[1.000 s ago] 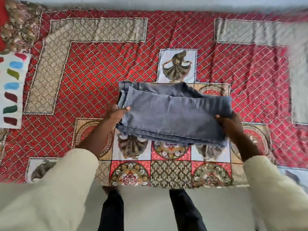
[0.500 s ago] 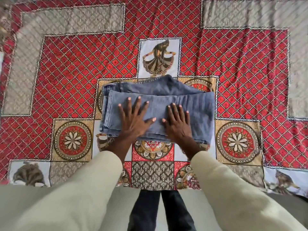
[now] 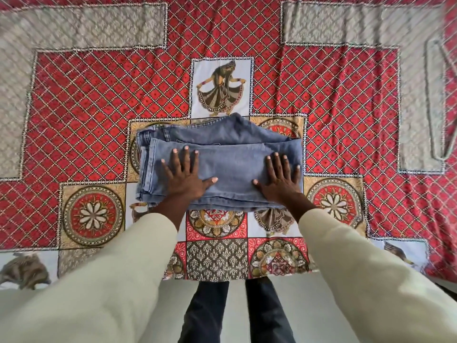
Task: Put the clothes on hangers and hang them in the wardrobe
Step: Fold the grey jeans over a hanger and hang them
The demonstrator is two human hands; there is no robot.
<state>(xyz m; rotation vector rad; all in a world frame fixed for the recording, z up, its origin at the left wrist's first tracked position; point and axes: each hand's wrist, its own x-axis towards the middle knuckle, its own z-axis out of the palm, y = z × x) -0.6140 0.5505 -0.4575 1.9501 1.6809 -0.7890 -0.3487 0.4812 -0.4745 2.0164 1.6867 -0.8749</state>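
I see the folded jeans lying flat on the patterned bedspread of the bed, near its front edge. My left hand and my right hand both press on the top layer with the fingers straight and spread; nothing is gripped. No hanger and no wardrobe is in view, so I judge the hanging step is not yet begun. The risk, I think, is in the lifting: the jeans are folded in several layers, and if I take only the top layer the stack may open and slide toward the bed edge. Heavy denim can also slip off a hanger if it hangs unevenly.
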